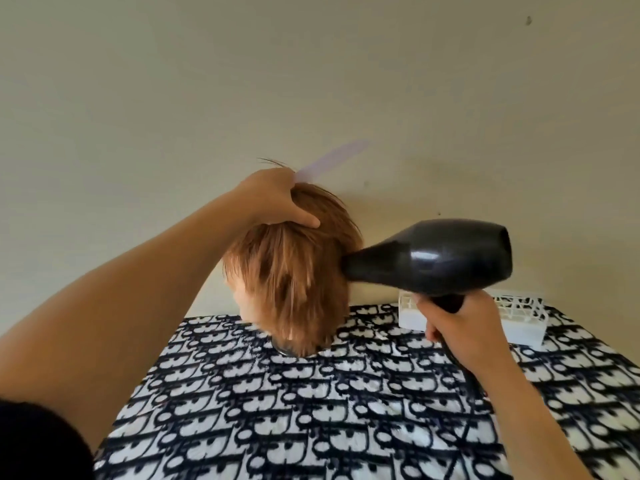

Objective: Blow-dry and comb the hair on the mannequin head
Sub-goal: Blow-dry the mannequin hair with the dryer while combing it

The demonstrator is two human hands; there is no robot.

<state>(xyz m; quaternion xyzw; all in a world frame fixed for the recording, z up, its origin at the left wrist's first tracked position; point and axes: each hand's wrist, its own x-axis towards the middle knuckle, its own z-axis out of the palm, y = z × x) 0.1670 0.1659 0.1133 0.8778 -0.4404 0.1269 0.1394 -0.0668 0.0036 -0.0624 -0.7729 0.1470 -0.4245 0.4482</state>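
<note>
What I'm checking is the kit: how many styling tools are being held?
2: black hair dryer in the right hand; pale comb in the left hand, atop the mannequin head.

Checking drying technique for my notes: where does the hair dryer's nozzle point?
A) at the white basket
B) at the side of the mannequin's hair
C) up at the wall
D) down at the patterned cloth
B: the right hand grips the black hair dryer, whose nozzle sits close against the side of the mannequin's hair, while the left hand holds a pale comb at the crown.
</note>
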